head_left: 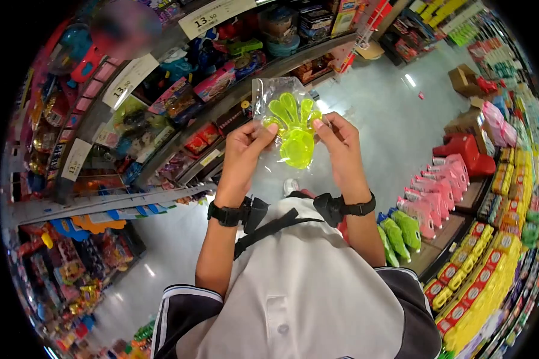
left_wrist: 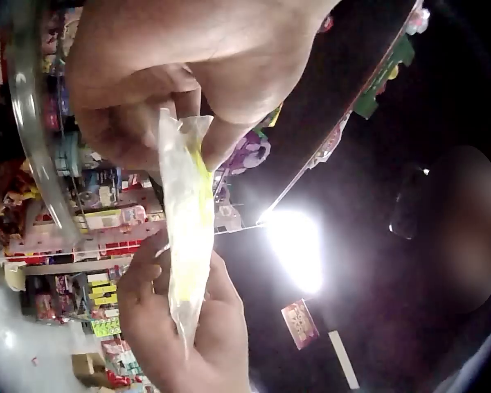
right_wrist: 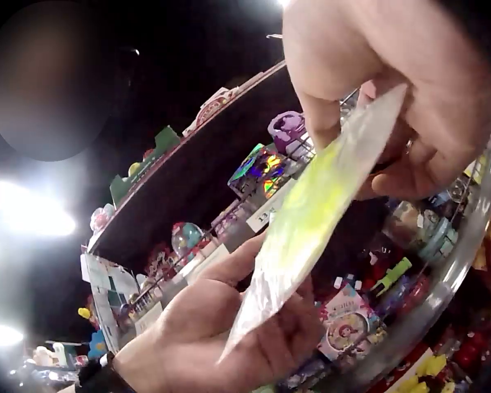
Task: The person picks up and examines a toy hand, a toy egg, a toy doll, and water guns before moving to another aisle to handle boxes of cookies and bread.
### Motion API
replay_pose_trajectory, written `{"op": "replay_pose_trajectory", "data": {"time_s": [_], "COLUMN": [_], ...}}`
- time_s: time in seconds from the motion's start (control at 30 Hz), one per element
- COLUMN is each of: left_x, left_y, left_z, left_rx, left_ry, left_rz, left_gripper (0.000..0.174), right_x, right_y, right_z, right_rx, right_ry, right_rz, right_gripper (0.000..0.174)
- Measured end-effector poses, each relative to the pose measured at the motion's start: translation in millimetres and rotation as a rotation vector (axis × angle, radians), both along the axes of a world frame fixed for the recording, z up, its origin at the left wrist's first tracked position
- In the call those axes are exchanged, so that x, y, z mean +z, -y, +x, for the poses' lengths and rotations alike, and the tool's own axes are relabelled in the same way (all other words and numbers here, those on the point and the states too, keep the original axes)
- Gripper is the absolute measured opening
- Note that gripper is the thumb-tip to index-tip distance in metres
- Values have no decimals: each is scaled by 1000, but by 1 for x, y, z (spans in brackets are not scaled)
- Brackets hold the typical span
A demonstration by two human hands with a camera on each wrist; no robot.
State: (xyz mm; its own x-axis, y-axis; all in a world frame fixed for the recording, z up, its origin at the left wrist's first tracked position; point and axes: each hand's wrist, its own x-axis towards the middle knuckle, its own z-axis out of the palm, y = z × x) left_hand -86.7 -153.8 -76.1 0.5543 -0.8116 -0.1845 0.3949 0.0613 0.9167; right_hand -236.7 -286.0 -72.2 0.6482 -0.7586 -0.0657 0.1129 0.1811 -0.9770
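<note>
In front of my chest, both hands hold up a clear plastic bag point(head_left: 268, 90) containing a neon yellow-green, hand-shaped plastic toy point(head_left: 297, 148). My left hand point(head_left: 244, 152) pinches the bag's left side, thumb on the near face. On the other side, my right hand point(head_left: 343, 146) pinches the bag in the same way. The left wrist view shows the bag point(left_wrist: 178, 176) nearly edge-on between the two hands. Seen from the right wrist, the bag point(right_wrist: 315, 205) slants from my right hand point(right_wrist: 409, 90) down to my left hand point(right_wrist: 204, 336).
Toy shelves with price tags point(head_left: 217, 17) curve along the left and far side. To the right stand pink bottles point(head_left: 422, 206), green pouches point(head_left: 404, 227), a red stool point(head_left: 464, 157) and stacked yellow packs point(head_left: 485, 299). Cardboard boxes point(head_left: 463, 78) sit on the grey floor point(head_left: 395, 119).
</note>
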Motion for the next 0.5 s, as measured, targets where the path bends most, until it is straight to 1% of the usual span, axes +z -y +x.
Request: {"op": "replay_pose_trajectory", "data": {"time_s": [0.1,0.2,0.3,0.4,0.47,0.5], "left_x": [7,17,16,16,16,17], "left_y": [21,32,41,50,54,54], "left_z": [-13,-20,-22,-24,-26,-28], "left_rx": [106,188,273,289,281,241], "left_ry": [-6,18,-4,-38,-73,-30], "left_rz": [27,53,53,30,16,29], "left_gripper": [16,16,18,21,25,27], "right_x": [-5,-5,5,-1,4,6], "right_y": [25,40,43,51,53,53], "right_z": [3,6,5,-1,-3,-4], "right_rx": [46,96,125,252,232,221], "right_ry": [60,31,1,-47,-42,-40], "right_rz": [63,68,48,13,9,7], "right_gripper": [15,19,19,20,20,20]}}
